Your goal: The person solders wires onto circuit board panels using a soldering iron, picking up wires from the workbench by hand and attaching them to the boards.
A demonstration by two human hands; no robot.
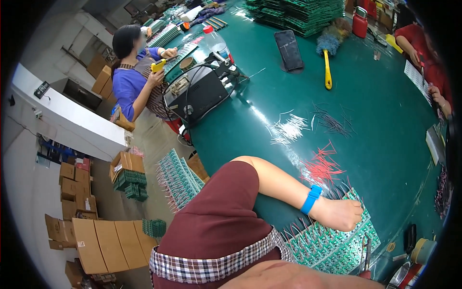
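Observation:
My left hand (339, 215), a blue strap (312, 199) round its wrist, rests over a panel of green circuit boards (317, 248). Its fingers are curled closed, and whatever they may hold is hidden beneath them. Dark and reddish wires stick out along the panel's far edge. At the lower edge a stretch of bare skin, apparently my right forearm (298, 277), shows; my right hand is out of the picture. Beside the panel's right part is a slim metal tool (366, 255) with two prongs and a red handle, its exact kind unclear.
Red wires (321, 166), white wires (290, 128) and dark wires (332, 121) lie in loose piles on the green table (260, 144). Farther off are a phone (288, 50), a yellow-handled duster (327, 67) and a black equipment box (199, 96). Co-workers sit left and right.

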